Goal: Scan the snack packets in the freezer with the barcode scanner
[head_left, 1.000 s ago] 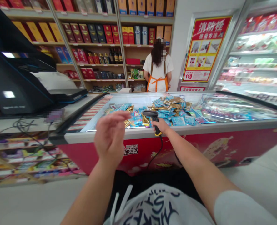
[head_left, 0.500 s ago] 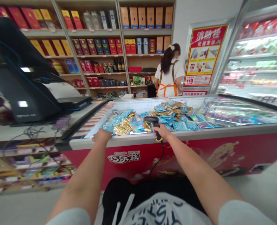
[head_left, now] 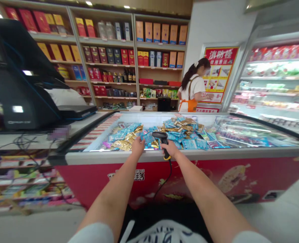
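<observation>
My right hand (head_left: 169, 148) is wrapped round the handle of a black barcode scanner (head_left: 160, 135) with a yellow-tipped base, held over the freezer's front edge. Its head points left, and its cable hangs down the red front. My left hand (head_left: 138, 147) is just left of the scanner, fingers closed at the edge of a blue ice cream packet (head_left: 147, 138); part of the grip is hidden. Around both hands lie heaped blue packets (head_left: 190, 144) and gold packets (head_left: 123, 145) inside the chest freezer (head_left: 93, 158).
To the left, a black checkout machine (head_left: 30, 101) stands on a counter with tangled cables (head_left: 29, 143). A co-worker (head_left: 192, 87) stands behind the freezer, near shelves of boxed bottles (head_left: 109, 55). A refrigerated display (head_left: 273, 84) is at right.
My left hand has moved right from the freezer's left front edge, towards the scanner, with a blue packet at its fingers. The scanner stays in my right hand. The co-worker has turned right.
</observation>
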Demonstrator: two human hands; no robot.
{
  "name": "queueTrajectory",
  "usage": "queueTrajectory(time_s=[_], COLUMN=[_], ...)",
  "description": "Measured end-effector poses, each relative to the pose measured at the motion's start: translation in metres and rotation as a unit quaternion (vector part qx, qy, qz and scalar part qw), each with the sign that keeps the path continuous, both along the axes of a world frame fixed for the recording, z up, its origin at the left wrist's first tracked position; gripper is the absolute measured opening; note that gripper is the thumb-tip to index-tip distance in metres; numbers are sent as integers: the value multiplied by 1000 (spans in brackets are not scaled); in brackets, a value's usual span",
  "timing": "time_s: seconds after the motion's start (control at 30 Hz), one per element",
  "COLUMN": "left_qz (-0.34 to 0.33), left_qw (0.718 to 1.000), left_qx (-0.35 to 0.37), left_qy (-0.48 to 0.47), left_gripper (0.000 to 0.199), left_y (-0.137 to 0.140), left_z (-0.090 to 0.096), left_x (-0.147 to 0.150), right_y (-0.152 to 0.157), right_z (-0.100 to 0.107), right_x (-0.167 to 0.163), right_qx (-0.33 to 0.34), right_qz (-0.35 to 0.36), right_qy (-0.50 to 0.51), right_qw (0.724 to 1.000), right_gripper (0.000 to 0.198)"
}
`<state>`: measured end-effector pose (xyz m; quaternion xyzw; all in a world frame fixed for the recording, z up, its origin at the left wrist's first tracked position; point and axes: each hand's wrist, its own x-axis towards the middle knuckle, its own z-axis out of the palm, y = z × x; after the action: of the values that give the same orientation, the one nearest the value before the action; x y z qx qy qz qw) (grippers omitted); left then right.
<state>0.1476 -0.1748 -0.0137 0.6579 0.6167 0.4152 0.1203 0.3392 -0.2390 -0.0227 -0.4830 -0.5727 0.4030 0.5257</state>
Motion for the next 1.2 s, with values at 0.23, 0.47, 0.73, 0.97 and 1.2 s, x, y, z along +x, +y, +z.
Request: queueTrajectory(time_s=[0.23,0.47,0.73,0.97,1.2], left_qz=[25,29,23,-7,-5], left_qw=[999,999,999,996,978], left_qx=[-27,-30,-31,-43,-36], left_qy=[20,28,4,-83,-204], left_gripper=[19,21,21,23,32], left_y=[7,7,7,5,25], left_z=[-9,-11,-10,-8,-5], left_x=[-6,-6,-6,-7,3], right_y=[1,-1,1,-3,0], right_z=[-3,0,-3,1,3], right_x=[4,2,2,4,39], right_qx=[-9,-16,-7,-7,-5], right_qz=[4,3,0,-19,-78], right_qy=[-1,0,4,39,182], right_qw=[1000,1000,1000,999,980], right_gripper=[21,19,19,22,30])
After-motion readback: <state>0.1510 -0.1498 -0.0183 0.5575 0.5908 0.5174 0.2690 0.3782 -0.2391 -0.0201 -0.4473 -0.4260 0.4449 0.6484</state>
